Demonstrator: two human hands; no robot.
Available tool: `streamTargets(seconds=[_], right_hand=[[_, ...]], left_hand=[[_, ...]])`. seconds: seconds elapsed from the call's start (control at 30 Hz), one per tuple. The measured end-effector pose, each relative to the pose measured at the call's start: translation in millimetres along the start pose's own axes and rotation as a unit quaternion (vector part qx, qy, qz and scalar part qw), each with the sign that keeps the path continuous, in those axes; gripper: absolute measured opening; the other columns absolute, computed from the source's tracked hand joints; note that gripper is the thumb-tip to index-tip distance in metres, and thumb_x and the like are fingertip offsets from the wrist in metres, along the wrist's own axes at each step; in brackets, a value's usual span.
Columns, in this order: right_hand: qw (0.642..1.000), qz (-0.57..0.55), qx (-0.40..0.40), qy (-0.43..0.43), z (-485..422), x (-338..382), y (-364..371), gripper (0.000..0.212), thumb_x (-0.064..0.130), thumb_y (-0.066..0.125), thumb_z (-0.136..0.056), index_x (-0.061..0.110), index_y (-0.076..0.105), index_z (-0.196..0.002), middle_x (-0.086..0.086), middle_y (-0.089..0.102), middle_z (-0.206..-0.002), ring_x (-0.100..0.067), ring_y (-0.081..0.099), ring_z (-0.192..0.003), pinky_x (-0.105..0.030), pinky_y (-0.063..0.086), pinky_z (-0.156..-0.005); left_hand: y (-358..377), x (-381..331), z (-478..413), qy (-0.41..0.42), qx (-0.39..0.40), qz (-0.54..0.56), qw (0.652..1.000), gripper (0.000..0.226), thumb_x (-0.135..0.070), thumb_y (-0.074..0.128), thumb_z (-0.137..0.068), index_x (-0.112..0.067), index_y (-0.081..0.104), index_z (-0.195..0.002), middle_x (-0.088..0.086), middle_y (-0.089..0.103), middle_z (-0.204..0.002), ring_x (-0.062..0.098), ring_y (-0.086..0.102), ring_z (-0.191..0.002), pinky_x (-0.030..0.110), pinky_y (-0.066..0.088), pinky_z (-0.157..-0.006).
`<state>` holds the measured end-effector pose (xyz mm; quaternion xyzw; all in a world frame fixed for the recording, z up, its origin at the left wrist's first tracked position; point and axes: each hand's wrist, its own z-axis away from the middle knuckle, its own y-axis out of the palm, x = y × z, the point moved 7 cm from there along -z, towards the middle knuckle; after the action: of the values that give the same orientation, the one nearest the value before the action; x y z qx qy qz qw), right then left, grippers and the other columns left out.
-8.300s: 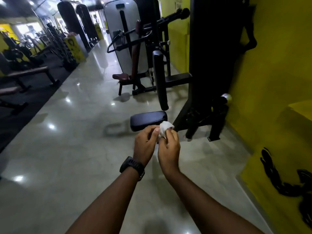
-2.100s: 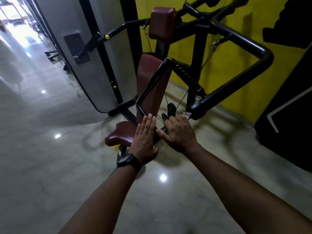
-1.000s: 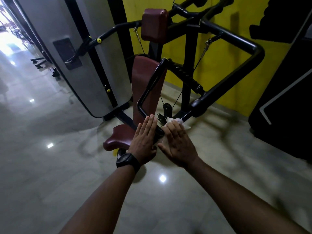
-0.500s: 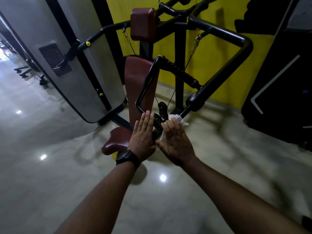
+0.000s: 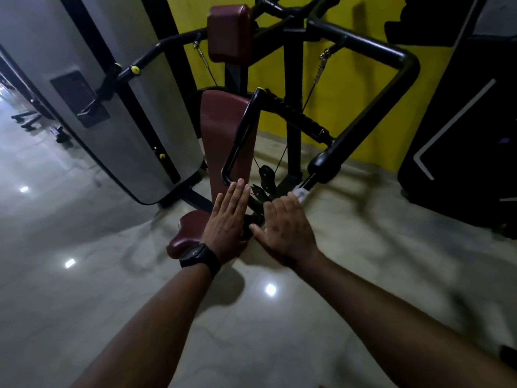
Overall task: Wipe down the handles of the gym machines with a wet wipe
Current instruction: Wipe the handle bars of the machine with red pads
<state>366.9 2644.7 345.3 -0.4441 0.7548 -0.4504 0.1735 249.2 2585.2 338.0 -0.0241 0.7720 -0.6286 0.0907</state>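
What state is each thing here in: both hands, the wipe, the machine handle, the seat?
white wet wipe, bunched, pressed against the black tubular handle.
black tubular handle, touched by both hands.
left hand, flat, fingers straight, against the handle.
right hand, curled over the handle, holding the wipe.
maroon padded seat, unoccupied.

Both forearms reach forward, left hand (image 5: 226, 223) flat with straight fingers, right hand (image 5: 286, 231) palm-down, fingers curled on a wet wipe (image 5: 301, 194).
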Motion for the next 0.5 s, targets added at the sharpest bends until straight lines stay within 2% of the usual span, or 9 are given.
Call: streamTargets(seconds=[0.1,0.2,0.27,0.4,0.5], right_hand=[[0.999,0.019,-0.01,0.05,2,10,3,0.045,0.05,0.049,-0.095,0.007,0.055,-0.106,-0.014,0.057,-0.1,-0.031,0.051,-0.1,-0.048,0.034,-0.111],[0.998,0.04,-0.039,0.035,16,21,3,0.045,0.037,0.057,-0.096,0.002,0.048,-0.122,-0.02,0.05,-0.117,-0.038,0.05,-0.113,-0.053,0.034,-0.113],[0.995,0.069,-0.052,0.039,20,29,4,0.055,0.034,0.054,-0.098,-0.004,0.041,-0.135,-0.024,0.041,-0.13,-0.041,0.046,-0.122,-0.055,0.032,-0.114],[0.993,0.074,-0.057,0.074,13,41,3,0.059,0.034,0.051,-0.1,-0.009,0.038,-0.137,-0.028,0.04,-0.136,-0.042,0.047,-0.121,-0.056,0.034,-0.113],[0.991,0.061,-0.014,0.117,26,46,17,0.068,0.038,0.035,-0.106,-0.01,0.021,-0.152,-0.031,0.029,-0.153,-0.042,0.03,-0.142,-0.052,0.022,-0.12]], left_hand=[[0,7,-1,0.027,-0.012,-0.003,1.0,0.082,-0.034,0.043,-0.092,-0.018,-0.003,-0.158,0.001,-0.012,-0.166,0.009,-0.022,-0.15,0.037,-0.011,-0.122],[0,12,-2,0.062,-0.015,-0.002,0.998,0.086,-0.028,0.057,-0.095,-0.018,0.0,-0.159,0.001,-0.011,-0.166,0.009,-0.02,-0.151,0.038,-0.009,-0.123],[1,16,-4,0.076,-0.017,0.002,0.997,0.088,-0.024,0.06,-0.095,-0.019,-0.001,-0.159,0.0,-0.011,-0.166,0.01,-0.02,-0.151,0.038,-0.007,-0.123],[5,23,-7,0.115,-0.02,-0.017,0.993,0.091,-0.019,0.061,-0.094,-0.018,-0.001,-0.16,0.002,-0.009,-0.168,0.015,-0.012,-0.154,0.044,0.002,-0.125],[4,29,-9,0.143,-0.018,-0.024,0.989,0.099,-0.01,0.067,-0.085,-0.014,0.002,-0.16,0.004,-0.006,-0.168,0.017,-0.009,-0.154,0.046,0.003,-0.126]])
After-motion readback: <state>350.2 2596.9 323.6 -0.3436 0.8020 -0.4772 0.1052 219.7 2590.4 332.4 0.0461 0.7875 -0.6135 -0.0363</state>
